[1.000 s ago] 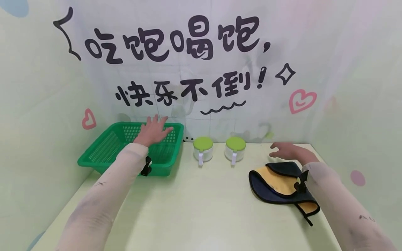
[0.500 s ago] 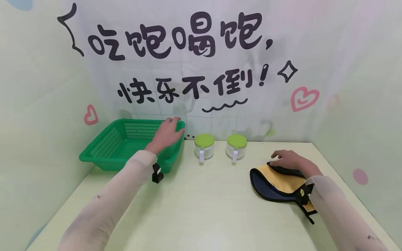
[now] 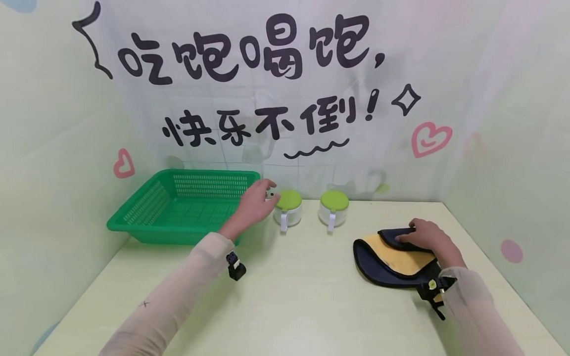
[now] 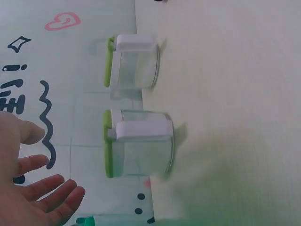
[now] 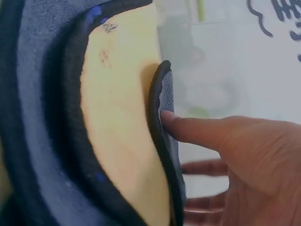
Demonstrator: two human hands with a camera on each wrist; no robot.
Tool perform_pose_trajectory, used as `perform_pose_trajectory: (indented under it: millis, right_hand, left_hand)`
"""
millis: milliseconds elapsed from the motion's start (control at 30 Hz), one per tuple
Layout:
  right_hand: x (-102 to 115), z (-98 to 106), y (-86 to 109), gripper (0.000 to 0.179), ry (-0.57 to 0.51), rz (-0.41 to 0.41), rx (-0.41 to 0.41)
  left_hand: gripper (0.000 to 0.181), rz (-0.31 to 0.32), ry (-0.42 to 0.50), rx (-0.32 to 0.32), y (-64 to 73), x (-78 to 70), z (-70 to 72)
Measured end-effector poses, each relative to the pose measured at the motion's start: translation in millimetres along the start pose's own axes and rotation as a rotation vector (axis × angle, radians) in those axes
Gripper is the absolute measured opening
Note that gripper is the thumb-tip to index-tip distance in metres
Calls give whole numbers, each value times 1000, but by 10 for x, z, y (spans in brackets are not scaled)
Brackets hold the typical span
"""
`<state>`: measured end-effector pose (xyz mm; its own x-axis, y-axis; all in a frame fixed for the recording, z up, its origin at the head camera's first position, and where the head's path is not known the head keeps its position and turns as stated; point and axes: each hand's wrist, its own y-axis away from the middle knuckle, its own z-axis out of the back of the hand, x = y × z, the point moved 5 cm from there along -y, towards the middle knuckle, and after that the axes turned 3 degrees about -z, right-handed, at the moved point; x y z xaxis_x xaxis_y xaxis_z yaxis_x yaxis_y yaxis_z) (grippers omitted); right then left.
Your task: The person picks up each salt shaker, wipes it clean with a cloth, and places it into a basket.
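Two clear seasoning jars with green lids and white handles stand by the back wall, the left jar [image 3: 288, 210] and the right jar [image 3: 334, 210]. My left hand [image 3: 255, 203] is at the left jar, fingers spread and thumb toward its lid; the left wrist view shows nothing held. At the right lies a folded navy-and-yellow cloth [image 3: 396, 259] with black edging and a loop. My right hand [image 3: 431, 235] is over its far flap. In the right wrist view, the thumb touches the flap [image 5: 168, 94]; the other fingers extend behind it, partly hidden.
A green plastic basket [image 3: 133, 222] with slotted sides stands at the back left, beside the left forearm. The pale tabletop [image 3: 303, 296] meets printed white curtain walls [image 3: 209, 94] at the back and sides.
My left hand has moved right from over the basket to the left jar. My right hand has come down and nearer, onto the cloth's far flap. The jars and the cloth lie as before.
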<state>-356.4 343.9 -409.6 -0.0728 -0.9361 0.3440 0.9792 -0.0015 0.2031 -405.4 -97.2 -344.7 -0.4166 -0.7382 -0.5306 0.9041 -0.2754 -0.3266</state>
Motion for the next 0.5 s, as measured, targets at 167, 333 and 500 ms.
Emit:
perform_pose_trajectory:
  millis: [167,333,500]
  right_hand:
    - [-135,-19,75,75,-119,-108,-118]
    - [-244,-66,100,59,-258,-207,-250]
    - [-358,-166,82,58,-379,-305,-164]
  left_hand:
    - [41,-29,77,9,24,-106,-201]
    - [35,13,188,18,77,-245,-457]
    - [33,72,324,38,113,-320,-699]
